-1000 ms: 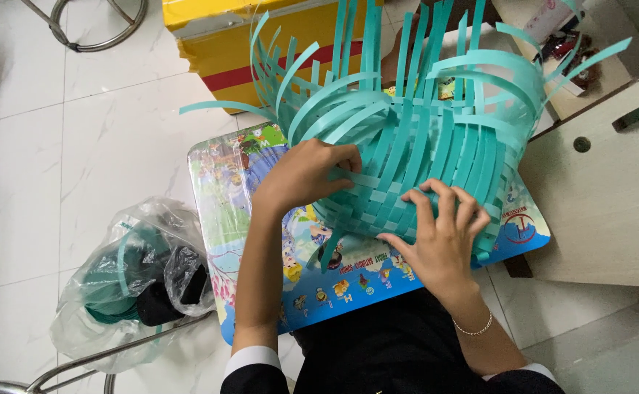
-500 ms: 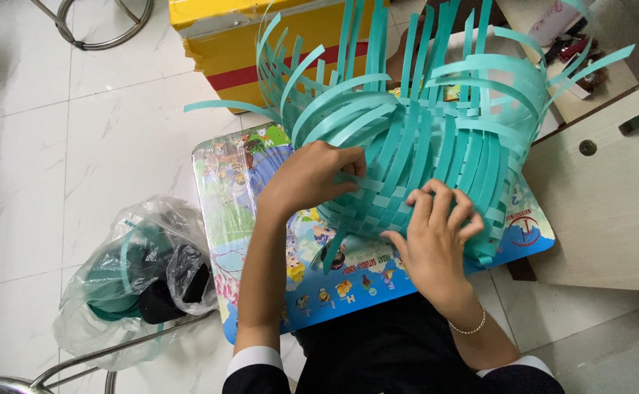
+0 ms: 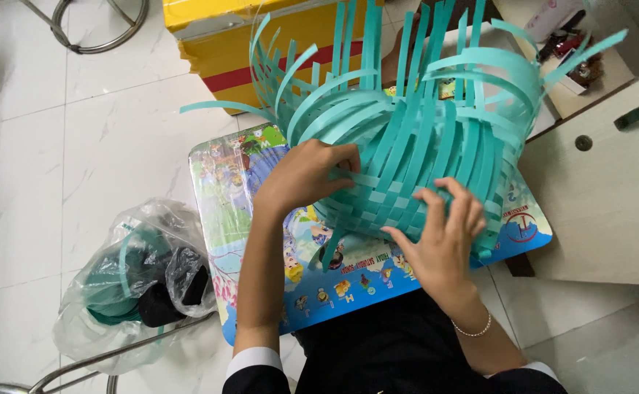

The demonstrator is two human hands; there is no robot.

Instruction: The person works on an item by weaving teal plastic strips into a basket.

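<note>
A half-woven basket [image 3: 414, 157] of teal plastic strips lies tilted on a colourful printed board [image 3: 348, 281], its loose strip ends fanning upward. My left hand [image 3: 306, 175] grips a strip on the basket's left side, fingers pinched into the weave. My right hand [image 3: 442, 237] presses flat with spread fingers against the woven bottom at the front right. A thin bracelet sits on my right wrist.
A clear plastic bag [image 3: 133, 281] with teal strips and dark items lies on the white tiled floor at the left. A yellow and red box [image 3: 257, 44] stands behind the basket. A beige wooden table [image 3: 604, 197] is at the right. A metal chair leg [image 3: 108, 354] crosses the lower left.
The basket and both hands have barely shifted. My right fingers have spread wider over the weave; my left hand stays pinched on its strip.
</note>
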